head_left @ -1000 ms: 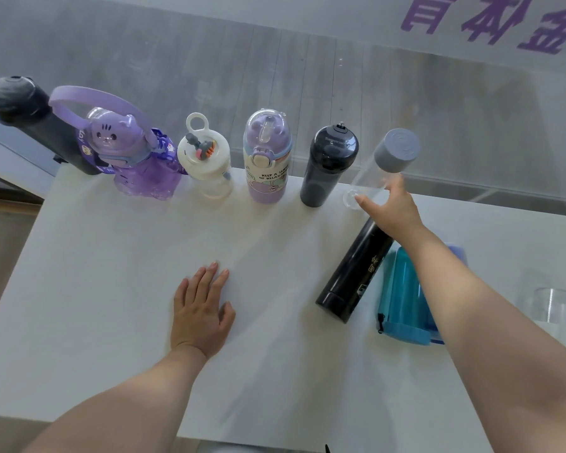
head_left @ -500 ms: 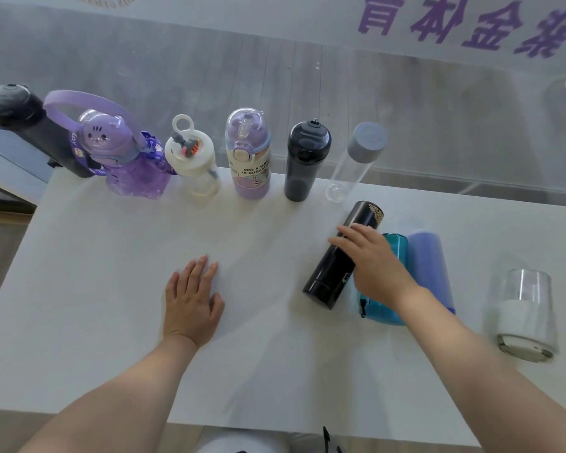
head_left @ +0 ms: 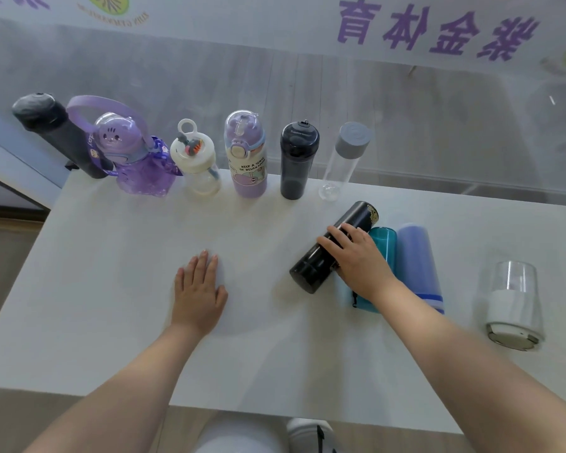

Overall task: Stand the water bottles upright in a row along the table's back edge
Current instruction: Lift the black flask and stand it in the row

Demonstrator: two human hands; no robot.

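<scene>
Several bottles stand upright along the back edge of the white table (head_left: 111, 305): a black flask (head_left: 56, 132), a purple cat-lid bottle (head_left: 134, 158), a white-lid bottle (head_left: 196, 161), a lilac printed bottle (head_left: 246, 155), a dark bottle (head_left: 297, 158) and a clear bottle with a grey cap (head_left: 343, 158). A black flask (head_left: 332, 246) lies on its side; my right hand (head_left: 356, 259) is wrapped over its middle. Beside it lie a teal bottle (head_left: 381, 256) and a blue-violet bottle (head_left: 419, 263). My left hand (head_left: 198, 286) rests flat on the table, fingers spread.
A clear glass bottle with a white band and metal base (head_left: 513, 302) lies at the right. Behind the table is a glass wall with purple lettering (head_left: 432, 31). The table's front edge runs near my arms.
My right hand left the clear grey-capped bottle standing at the back, came down onto the lying black flask and closed over it. My left hand stayed flat.
</scene>
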